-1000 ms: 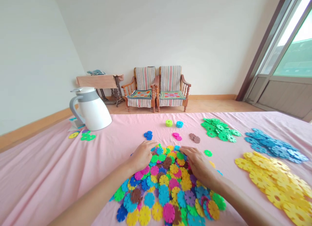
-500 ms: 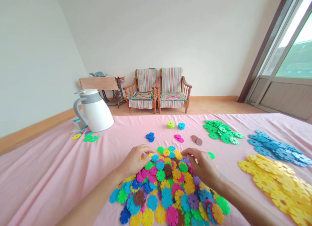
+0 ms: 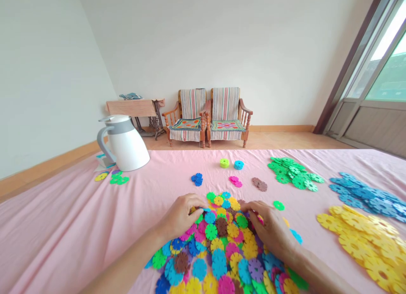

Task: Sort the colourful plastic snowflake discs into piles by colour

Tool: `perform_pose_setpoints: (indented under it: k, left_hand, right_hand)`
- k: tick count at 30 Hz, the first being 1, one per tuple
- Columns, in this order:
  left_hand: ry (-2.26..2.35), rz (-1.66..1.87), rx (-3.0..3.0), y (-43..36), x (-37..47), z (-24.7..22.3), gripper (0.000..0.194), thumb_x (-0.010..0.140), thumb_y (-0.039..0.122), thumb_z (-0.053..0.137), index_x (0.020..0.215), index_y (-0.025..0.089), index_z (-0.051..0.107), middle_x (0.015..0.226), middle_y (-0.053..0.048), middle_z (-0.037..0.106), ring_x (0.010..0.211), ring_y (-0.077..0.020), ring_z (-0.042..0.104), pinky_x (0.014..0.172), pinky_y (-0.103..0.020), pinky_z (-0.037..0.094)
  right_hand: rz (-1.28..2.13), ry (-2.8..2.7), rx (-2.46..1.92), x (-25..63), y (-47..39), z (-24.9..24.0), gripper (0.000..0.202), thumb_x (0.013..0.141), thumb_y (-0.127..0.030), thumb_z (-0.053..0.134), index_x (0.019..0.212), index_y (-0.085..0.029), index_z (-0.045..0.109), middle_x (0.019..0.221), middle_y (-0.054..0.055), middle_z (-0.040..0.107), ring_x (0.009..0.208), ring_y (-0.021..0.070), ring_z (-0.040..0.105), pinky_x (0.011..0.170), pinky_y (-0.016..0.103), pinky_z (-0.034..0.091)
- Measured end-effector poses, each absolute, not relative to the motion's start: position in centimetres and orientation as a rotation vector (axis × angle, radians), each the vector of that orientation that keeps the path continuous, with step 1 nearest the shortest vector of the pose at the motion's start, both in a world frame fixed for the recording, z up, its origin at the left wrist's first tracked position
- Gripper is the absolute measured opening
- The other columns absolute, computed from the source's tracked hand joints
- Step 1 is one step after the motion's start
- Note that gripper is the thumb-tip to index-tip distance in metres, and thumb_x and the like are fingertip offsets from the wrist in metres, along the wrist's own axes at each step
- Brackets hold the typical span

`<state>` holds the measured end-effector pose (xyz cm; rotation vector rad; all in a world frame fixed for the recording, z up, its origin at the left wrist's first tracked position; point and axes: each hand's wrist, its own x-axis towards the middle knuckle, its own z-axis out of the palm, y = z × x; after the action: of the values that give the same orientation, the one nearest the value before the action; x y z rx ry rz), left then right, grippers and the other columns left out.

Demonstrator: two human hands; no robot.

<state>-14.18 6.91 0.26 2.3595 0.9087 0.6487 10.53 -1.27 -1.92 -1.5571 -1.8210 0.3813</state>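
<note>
A heap of notched plastic flower discs (image 3: 218,256) in many colours lies on the pink cloth in front of me. My left hand (image 3: 184,216) rests at the heap's upper left edge, thumb and forefinger brought close together among the discs; whatever is between the tips is too small to make out. Across the heap, my right hand (image 3: 271,230) lies over its right edge. Its fingers are bent and apart, touching the discs, and a pink disc shows beneath. A loose green disc (image 3: 278,205) is just beyond this hand.
Sorted green discs (image 3: 293,174), blue discs (image 3: 369,197) and yellow discs (image 3: 364,243) are piled at the right. Small groups lie ahead: dark blue (image 3: 197,179), pink (image 3: 235,181), brown (image 3: 259,184), and lime (image 3: 224,163) and light blue stacks (image 3: 239,164). A white jug (image 3: 130,148) stands left.
My left hand has shifted slightly right and inward over the heap's edge. My right hand has moved a little right and down. The view has turned slightly.
</note>
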Motion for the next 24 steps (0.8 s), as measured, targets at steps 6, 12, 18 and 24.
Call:
perform_pose_setpoints:
  k: [6,12,18,24]
  left_hand:
    - [1.071,0.674,2.224,6.5,-14.2,0.0,0.011,0.071,0.012,0.055,0.074,0.016,0.066,0.071,0.001,0.064,0.061,-0.0105,0.053,0.055,-0.019,0.039]
    - [1.111,0.716,2.108,6.4,-14.0,0.2,0.009,0.073,0.018,0.053,0.071,0.015,0.061,0.066,0.001,0.061,0.058,-0.0106,0.052,0.054,-0.019,0.039]
    - [1.315,0.959,2.004,8.0,-14.8,0.0,0.009,0.073,0.024,0.052,0.071,0.017,0.057,0.067,0.001,0.061,0.063,-0.0135,0.057,0.059,-0.022,0.044]
    - [1.659,1.116,1.905,11.5,-17.4,-1.7,0.009,0.072,0.024,0.052,0.075,0.018,0.058,0.07,-0.002,0.065,0.066,-0.0164,0.062,0.063,-0.025,0.047]
  right_hand:
    - [0.35,-1.868,-1.546,10.4,-1.5,-1.7,0.029,0.086,-0.015,0.037,0.086,-0.021,0.065,0.084,0.004,0.068,0.083,0.0184,0.061,0.077,0.031,0.045]
    - [0.345,-1.873,-1.523,10.4,-1.6,-1.8,0.03,0.086,-0.015,0.036,0.085,-0.022,0.065,0.081,0.004,0.066,0.08,0.0187,0.06,0.074,0.031,0.045]
    - [0.343,-1.886,-1.517,10.6,-1.4,-2.1,0.029,0.087,-0.015,0.036,0.087,-0.022,0.064,0.083,0.003,0.066,0.081,0.0188,0.059,0.073,0.031,0.044]
    - [0.335,-1.923,-1.519,10.7,-1.5,-2.0,0.028,0.088,-0.015,0.035,0.082,-0.021,0.062,0.08,0.004,0.064,0.079,0.0189,0.059,0.072,0.031,0.044]
